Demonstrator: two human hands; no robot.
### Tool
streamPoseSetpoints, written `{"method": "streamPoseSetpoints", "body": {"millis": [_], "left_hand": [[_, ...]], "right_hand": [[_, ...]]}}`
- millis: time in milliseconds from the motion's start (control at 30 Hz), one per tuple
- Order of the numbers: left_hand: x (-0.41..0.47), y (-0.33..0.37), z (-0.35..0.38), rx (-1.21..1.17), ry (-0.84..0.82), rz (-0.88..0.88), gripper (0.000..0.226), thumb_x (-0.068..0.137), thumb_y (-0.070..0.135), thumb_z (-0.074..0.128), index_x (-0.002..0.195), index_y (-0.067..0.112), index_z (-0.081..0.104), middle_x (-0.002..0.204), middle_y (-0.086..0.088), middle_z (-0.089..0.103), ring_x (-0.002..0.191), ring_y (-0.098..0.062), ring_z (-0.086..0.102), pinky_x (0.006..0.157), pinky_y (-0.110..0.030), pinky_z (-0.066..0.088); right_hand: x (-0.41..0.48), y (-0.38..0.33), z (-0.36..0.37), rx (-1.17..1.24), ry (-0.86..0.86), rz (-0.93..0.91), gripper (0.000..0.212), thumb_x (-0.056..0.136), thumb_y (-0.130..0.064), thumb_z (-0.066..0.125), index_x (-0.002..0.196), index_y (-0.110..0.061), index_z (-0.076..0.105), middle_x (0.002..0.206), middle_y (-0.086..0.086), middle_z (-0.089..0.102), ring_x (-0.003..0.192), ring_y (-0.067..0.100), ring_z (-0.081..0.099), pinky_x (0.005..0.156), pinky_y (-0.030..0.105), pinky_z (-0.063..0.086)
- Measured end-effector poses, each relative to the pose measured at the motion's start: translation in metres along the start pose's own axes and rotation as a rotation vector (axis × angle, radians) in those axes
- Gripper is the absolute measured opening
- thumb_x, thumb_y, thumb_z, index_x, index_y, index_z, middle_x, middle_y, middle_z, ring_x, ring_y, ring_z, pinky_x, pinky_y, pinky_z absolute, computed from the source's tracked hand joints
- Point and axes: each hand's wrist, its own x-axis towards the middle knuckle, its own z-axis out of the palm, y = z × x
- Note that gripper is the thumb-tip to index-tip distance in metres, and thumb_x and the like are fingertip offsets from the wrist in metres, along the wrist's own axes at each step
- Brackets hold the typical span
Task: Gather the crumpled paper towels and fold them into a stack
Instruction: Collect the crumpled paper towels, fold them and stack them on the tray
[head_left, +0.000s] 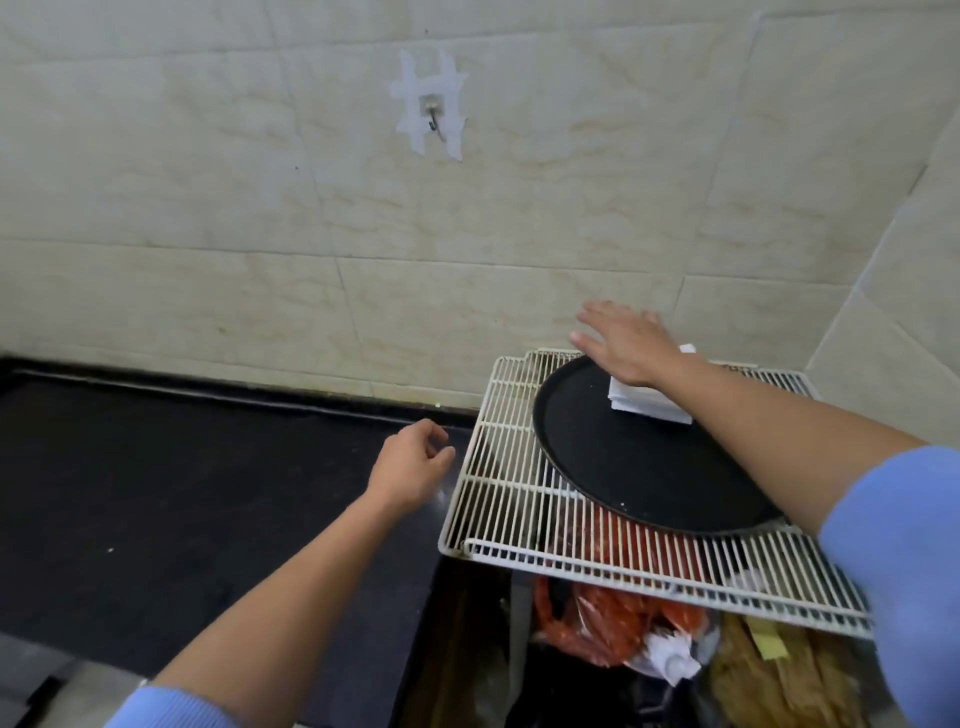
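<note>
A stack of folded white paper towels (649, 402) lies on the far right part of a round black tray (623, 467). My right hand (626, 340) hovers flat with straight fingers just above and beyond the stack, partly covering it. My left hand (413, 465) hangs over the dark counter to the left of the rack, fingers loosely curled and holding nothing.
The tray sits on a white wire rack (498, 499) laid over a bin of rubbish (623, 629) with red wrappers and crumpled paper. A dark counter (182, 493) spreads to the left. Tiled walls stand behind and right, with a hook (431, 117).
</note>
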Motion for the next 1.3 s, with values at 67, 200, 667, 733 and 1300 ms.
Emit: {"method": "streamPoseSetpoints", "body": {"millis": [67,200,667,733,1300], "left_hand": [[-0.007,-0.021,-0.015,0.085,-0.022,-0.007,0.019,0.088,0.031,0.061,0.103,0.019,0.062,0.082,0.004,0.064,0.077,-0.017,0.063,0.074,-0.036,0.054],[-0.038,-0.085,-0.061,0.287,-0.079,-0.038,0.021,0.087,0.036,0.058,0.104,0.023,0.061,0.098,0.003,0.065,0.09,-0.019,0.06,0.077,-0.034,0.052],[-0.189,-0.345,-0.296,0.483,0.012,-0.388,0.009,0.084,0.035,0.057,0.091,0.029,0.058,0.099,0.0,0.066,0.092,-0.024,0.061,0.079,-0.035,0.052],[-0.199,-0.375,-0.314,0.466,0.029,-0.432,0.012,0.085,0.035,0.057,0.095,0.028,0.059,0.1,0.0,0.066,0.093,-0.023,0.062,0.08,-0.035,0.053],[-0.21,-0.627,-0.512,0.32,0.22,-0.894,0.029,0.089,0.037,0.058,0.113,0.02,0.06,0.106,-0.008,0.065,0.099,-0.026,0.06,0.082,-0.037,0.051]], "right_hand": [[-0.011,-0.05,0.005,0.025,0.039,-0.101,0.048,0.097,-0.055,0.03,0.126,-0.025,0.055,0.136,0.002,0.055,0.124,0.024,0.049,0.1,0.044,0.036],[-0.038,-0.17,0.041,0.065,0.005,-0.263,0.038,0.095,-0.048,0.04,0.101,-0.022,0.067,0.104,0.005,0.068,0.096,0.028,0.062,0.078,0.038,0.049],[-0.039,-0.54,0.105,0.099,-0.105,-0.589,0.029,0.095,-0.044,0.044,0.098,-0.023,0.065,0.096,0.002,0.068,0.088,0.026,0.061,0.066,0.033,0.041],[-0.027,-0.586,0.112,0.101,-0.121,-0.649,0.029,0.094,-0.044,0.044,0.098,-0.023,0.065,0.096,0.002,0.068,0.089,0.027,0.061,0.067,0.033,0.042],[0.108,-1.004,0.183,0.146,-0.301,-1.163,0.031,0.095,-0.043,0.046,0.102,-0.021,0.066,0.098,0.006,0.067,0.089,0.028,0.062,0.069,0.035,0.045]]}}
